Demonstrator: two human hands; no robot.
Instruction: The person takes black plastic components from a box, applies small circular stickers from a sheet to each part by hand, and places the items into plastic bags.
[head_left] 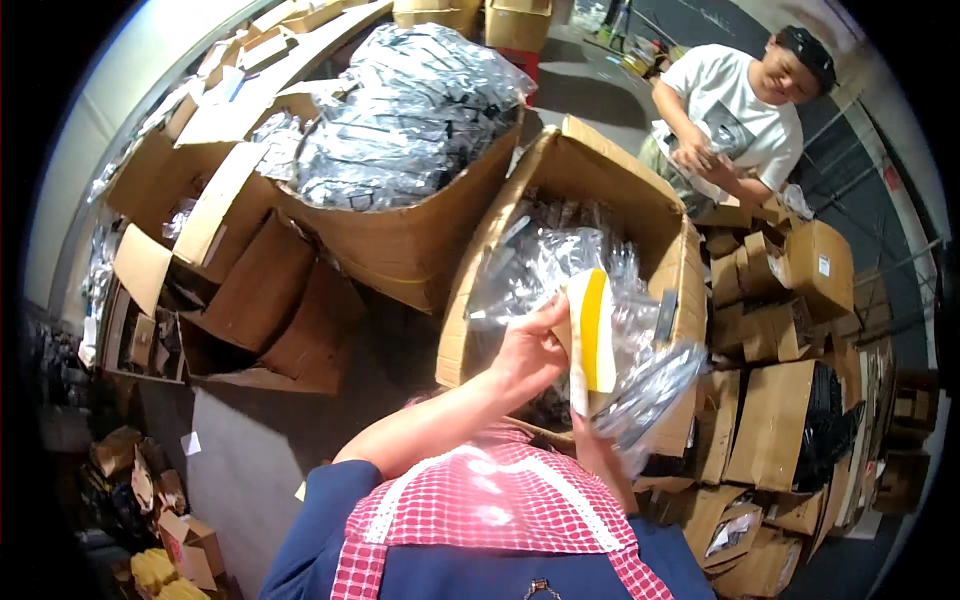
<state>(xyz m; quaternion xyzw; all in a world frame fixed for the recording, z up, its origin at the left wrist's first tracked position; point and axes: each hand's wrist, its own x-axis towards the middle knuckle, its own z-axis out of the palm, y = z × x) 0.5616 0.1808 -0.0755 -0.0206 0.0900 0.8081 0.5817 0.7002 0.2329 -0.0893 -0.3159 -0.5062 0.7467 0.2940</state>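
My left hand [530,350] is raised over an open cardboard box [660,215] and pinches a white strip with a yellow band [592,340]. Just right of the strip, a bundle of clear plastic packets [655,385] hangs down. My right hand [592,432] comes up from below and grips that bundle; the strip and packets hide most of its fingers. The box beneath holds several more clear packets [545,260]. A red-checked apron [480,500] covers my chest at the lower edge.
A bigger cardboard box [400,240] heaped with shiny packets of dark items stands at left. Stacked small cartons [790,400] fill the right side. A person in a white T-shirt [730,110] handles a packet at top right. Grey floor [250,450] shows at lower left.
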